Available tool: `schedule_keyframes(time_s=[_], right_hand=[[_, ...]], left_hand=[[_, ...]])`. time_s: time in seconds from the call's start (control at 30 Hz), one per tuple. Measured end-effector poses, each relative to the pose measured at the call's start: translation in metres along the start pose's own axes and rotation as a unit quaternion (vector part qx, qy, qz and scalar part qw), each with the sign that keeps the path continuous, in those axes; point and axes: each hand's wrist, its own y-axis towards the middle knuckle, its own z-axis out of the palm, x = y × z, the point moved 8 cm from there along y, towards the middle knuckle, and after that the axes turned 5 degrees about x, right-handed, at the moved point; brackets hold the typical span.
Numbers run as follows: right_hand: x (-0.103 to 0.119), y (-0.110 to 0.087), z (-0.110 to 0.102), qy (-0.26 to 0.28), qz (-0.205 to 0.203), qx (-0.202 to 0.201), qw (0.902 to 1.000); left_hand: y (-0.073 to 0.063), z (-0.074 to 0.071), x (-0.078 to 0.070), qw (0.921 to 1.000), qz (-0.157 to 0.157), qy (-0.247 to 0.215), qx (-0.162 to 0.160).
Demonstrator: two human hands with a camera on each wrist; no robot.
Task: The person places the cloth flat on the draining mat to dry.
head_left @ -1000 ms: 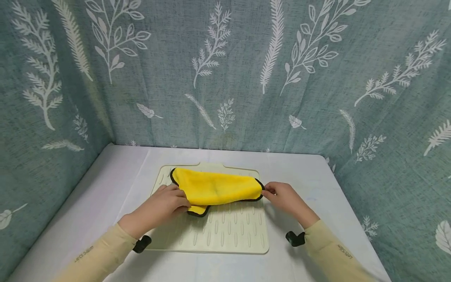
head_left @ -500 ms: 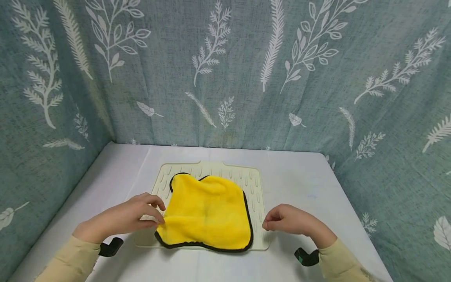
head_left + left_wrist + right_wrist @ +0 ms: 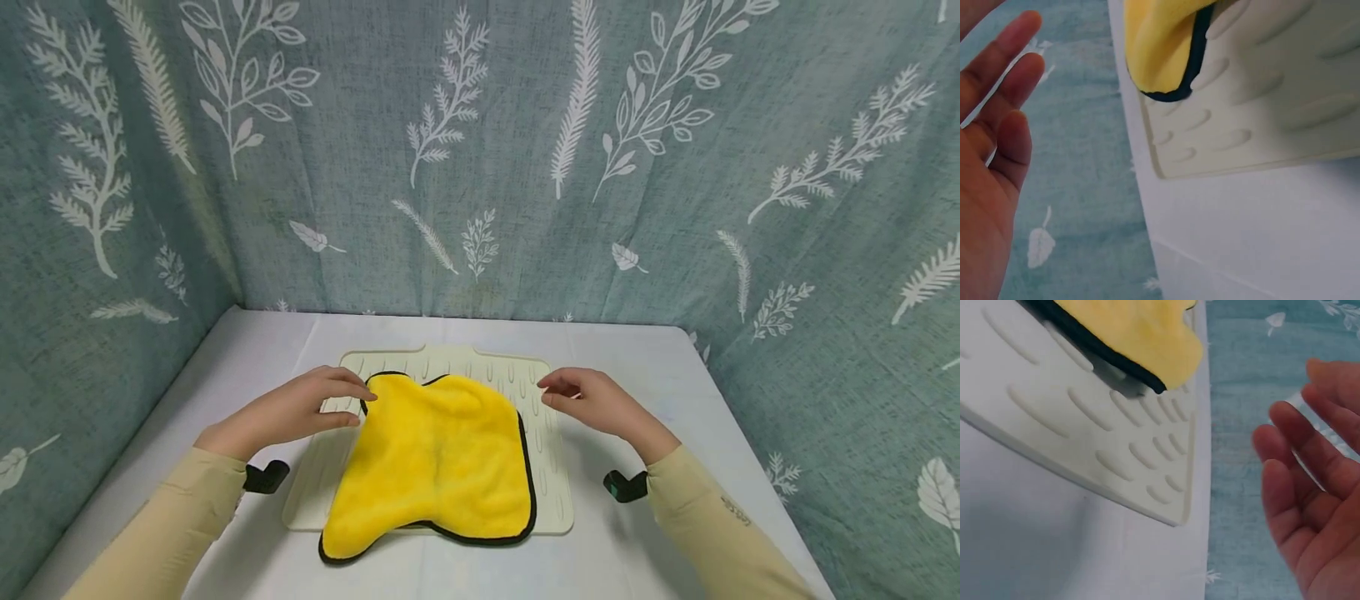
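One yellow cloth (image 3: 442, 458) with a dark edging lies across the pale ribbed mat (image 3: 557, 512), and the work appears to be largely one of spreading it out. Taking twelve o'clock as straight away from the person and the cloth as the dial, the near edge looks least settled: the corner at seven o'clock runs past the mat onto the white table (image 3: 592, 571), the corner at five overhangs a little less, and the edge bows inward at six. The middle seems mostly flat (bar a faint crease towards twelve). At the far side the edge dips between two rounded bumps, so squaring up, if wanted, looks undone at both ends.

Both hands are free. The left hand (image 3: 311, 404), at ten o'clock, has its fingertips over the far corner, pointing roughly to three; its fingers are loosely bent, thumb well apart, gripping nothing. The right hand (image 3: 592, 404), at two, points towards ten above the mat's edge, its fingers relaxed and also holding nothing, apart from the cloth. Beyond, at twelve, hangs a blue-green leaf-patterned curtain (image 3: 525, 275).
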Motion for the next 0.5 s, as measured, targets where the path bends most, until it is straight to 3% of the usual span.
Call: schedule_keyframes(time_s=[0.23,0.37,0.5], right_hand=[[0.000,0.029,0.003,0.002,-0.015,-0.007,0.9999],[-0.002,0.042,0.010,0.004,-0.028,0.005,0.9996],[-0.005,0.052,0.016,0.004,-0.032,0.019,0.9993]], left_hand=[[0.019,0.000,0.025,0.9978,-0.041,-0.053,0.000],[0.022,0.003,0.045,0.9917,-0.083,-0.099,-0.008],[0.022,0.005,0.059,0.9871,-0.105,-0.119,-0.020]])
